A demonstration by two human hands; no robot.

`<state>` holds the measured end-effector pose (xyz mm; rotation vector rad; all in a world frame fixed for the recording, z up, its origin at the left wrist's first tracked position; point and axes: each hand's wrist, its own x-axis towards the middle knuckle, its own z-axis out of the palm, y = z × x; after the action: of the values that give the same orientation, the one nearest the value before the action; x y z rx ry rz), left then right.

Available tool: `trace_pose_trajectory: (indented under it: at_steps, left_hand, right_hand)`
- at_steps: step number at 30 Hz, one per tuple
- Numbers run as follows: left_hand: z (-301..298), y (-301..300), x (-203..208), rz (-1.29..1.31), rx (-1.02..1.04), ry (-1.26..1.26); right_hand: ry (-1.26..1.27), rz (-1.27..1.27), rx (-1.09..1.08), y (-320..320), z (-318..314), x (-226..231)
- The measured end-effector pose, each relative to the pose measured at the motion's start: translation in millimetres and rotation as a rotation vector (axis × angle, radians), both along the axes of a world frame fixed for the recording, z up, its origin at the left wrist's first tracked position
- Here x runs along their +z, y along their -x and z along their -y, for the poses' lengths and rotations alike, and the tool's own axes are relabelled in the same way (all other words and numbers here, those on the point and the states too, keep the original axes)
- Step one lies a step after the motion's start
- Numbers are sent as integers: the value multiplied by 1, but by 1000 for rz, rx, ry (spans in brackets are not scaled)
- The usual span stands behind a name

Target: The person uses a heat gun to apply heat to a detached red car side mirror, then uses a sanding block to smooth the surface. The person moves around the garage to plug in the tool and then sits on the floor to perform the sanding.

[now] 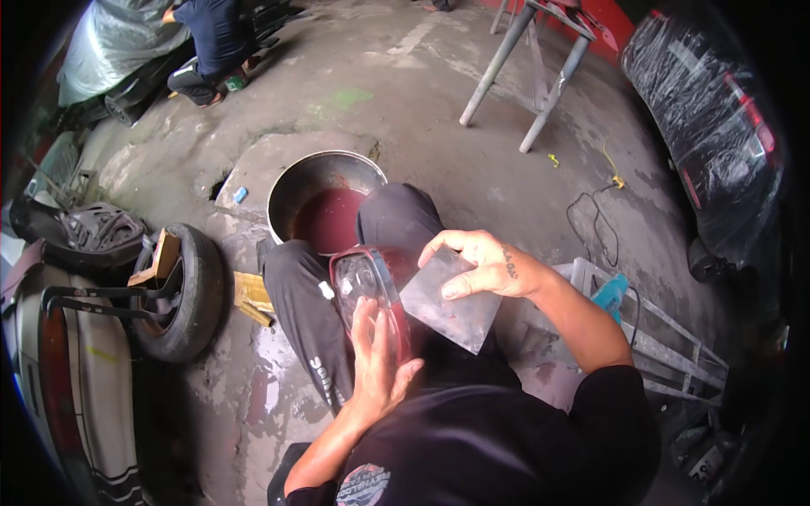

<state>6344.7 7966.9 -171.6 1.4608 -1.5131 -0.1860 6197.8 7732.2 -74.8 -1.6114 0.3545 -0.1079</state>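
A glossy, red-sided car part (369,295) with a see-through-looking middle rests on my lap; it resembles a tail lamp, but its kind is not certain. My left hand (377,358) holds its near end, fingers extended over the face and thumb by the red side. In my right hand (481,266) is a square grey sheet (456,314) like sandpaper, pinched at its upper edge, thumb in front and fingers mostly hidden behind. The sheet's left corner is close to the part's red side; whether they touch I cannot tell. Beyond my knees stands a metal basin (283,192) of reddish liquid.
A tire (202,295) and loose bumpers (84,363) crowd the left. At right lie a metal ladder (675,358), a turquoise tool (612,297) and a dark cord (582,223). Trestle legs (494,67) and a plastic-wrapped car (700,110) stand farther off; a person (211,42) crouches far left.
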Motion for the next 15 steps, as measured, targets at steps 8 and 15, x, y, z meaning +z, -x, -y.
trace_pose_trajectory:
  at_steps: [8, 15]
  left_hand:
    - [0, -8, -4, 20, -32, -12]
    - [-4, -15, -28, 81, -24, 31]
  right_hand:
    - [-184, 23, 15, -2, 5, 11]
    - [-139, 35, 36, -12, 2, 10]
